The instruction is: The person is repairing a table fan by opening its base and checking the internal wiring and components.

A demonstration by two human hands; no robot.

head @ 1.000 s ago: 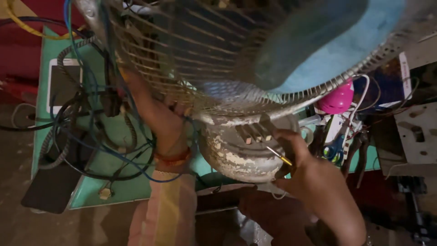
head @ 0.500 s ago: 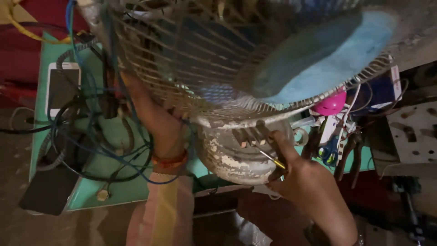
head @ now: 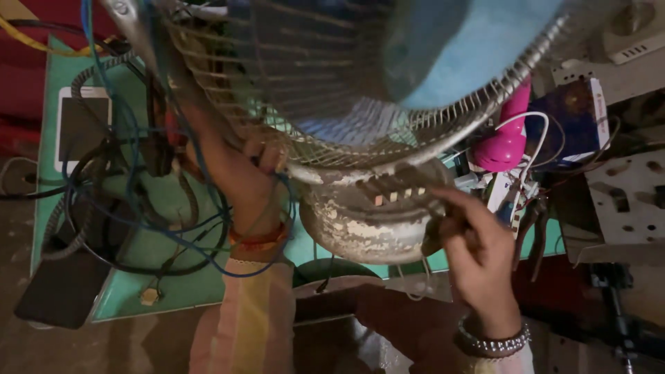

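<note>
A table fan fills the upper view, with a grey wire guard (head: 325, 97) around light blue blades (head: 471, 48). Its round base (head: 360, 225) is worn and flaking, with a row of push buttons (head: 391, 190) on top. My left hand (head: 239, 170) grips the guard's lower rim where it meets the base, with blue wires crossing the wrist. My right hand (head: 478, 253) is against the base's right edge. The index finger stretches toward the buttons and the thumb presses below. No tool shows in its fingers.
A green table (head: 131, 294) carries a tangle of black and blue cables (head: 131, 201), a white-framed phone (head: 82, 128) and a dark slab (head: 59, 291). To the right lie a pink object (head: 509, 138), pliers (head: 530, 228) and a white perforated plate (head: 630, 201).
The thin yellow tool that stuck out of my right hand no longer shows. That hand has shifted along the base's right edge. The left hand has kept its grip.
</note>
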